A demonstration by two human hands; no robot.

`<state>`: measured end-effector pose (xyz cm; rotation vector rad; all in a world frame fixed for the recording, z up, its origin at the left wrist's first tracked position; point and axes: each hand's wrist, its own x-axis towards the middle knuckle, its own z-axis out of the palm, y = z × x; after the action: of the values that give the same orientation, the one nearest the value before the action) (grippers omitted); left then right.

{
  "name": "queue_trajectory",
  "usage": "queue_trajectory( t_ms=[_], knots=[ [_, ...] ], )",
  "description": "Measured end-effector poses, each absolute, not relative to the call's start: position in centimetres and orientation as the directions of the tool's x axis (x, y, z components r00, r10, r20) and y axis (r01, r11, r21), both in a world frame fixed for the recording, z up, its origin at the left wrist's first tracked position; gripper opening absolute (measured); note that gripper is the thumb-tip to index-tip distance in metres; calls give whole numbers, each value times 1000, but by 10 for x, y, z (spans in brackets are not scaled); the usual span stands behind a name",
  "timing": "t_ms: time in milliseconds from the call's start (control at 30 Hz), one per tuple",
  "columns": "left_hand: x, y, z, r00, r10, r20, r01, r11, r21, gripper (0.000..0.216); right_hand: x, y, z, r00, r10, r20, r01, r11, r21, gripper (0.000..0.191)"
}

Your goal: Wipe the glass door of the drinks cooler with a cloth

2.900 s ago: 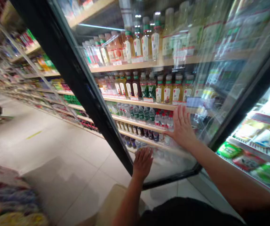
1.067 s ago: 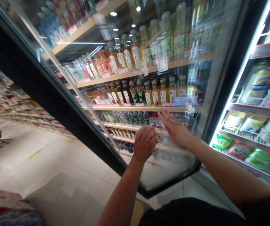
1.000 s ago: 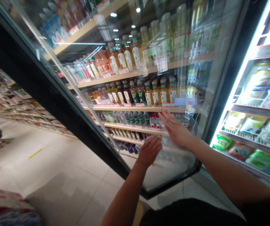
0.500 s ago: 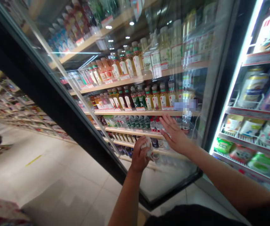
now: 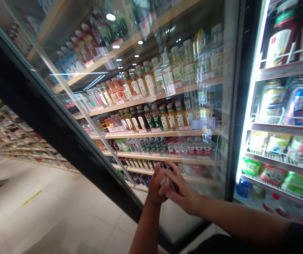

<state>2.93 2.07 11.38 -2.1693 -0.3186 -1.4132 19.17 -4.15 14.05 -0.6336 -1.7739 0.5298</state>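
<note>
Both hands are together low in front of the glass door (image 5: 193, 215) of a cooler. In my left hand (image 5: 155, 187) is a crumpled whitish wad (image 5: 165, 181), closed in by the fingers; whether it is cloth or paper, I cannot tell. My right hand (image 5: 184, 194) meets it from the right, its fingers bent over the wad and against the left hand. Most of the wad is hidden by the fingers. Through the glass, rows of drink bottles (image 5: 179, 118) show on shelves.
The door's dark frame (image 5: 69, 137) slants across the left. To the right, the lit cooler shelves (image 5: 286, 128) hold bottles, cans and packs. Pale floor tiles (image 5: 88, 211) and long store shelves (image 5: 21, 137) lie beyond the door at left.
My right hand was spread flat near the glass; it has moved down and left onto the wad in my left hand. The view has shifted slightly, showing more of the right-hand shelves.
</note>
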Motion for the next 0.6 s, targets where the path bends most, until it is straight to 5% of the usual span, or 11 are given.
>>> queue_trajectory(
  t_ms=[167, 300, 400, 600],
  knots=[
    [32, 28, 118, 464, -71, 883, 521, -784, -337, 67, 229, -14, 180, -9, 637, 771, 329, 730, -600, 41],
    [37, 29, 126, 578, 4, 816, 560, -729, -393, 60, 282, 34, 251, 303, 321, 897, 688, 577, -439, 43],
    [41, 30, 133, 607, 50, 793, 595, -691, -411, 47, 294, 63, 285, 223, 182, 958, 775, 563, -287, 34],
    [42, 24, 133, 556, 107, 824, 649, -676, -350, 25, 211, 62, 280, -190, 185, 964, 663, 748, -13, 35]
  ],
)
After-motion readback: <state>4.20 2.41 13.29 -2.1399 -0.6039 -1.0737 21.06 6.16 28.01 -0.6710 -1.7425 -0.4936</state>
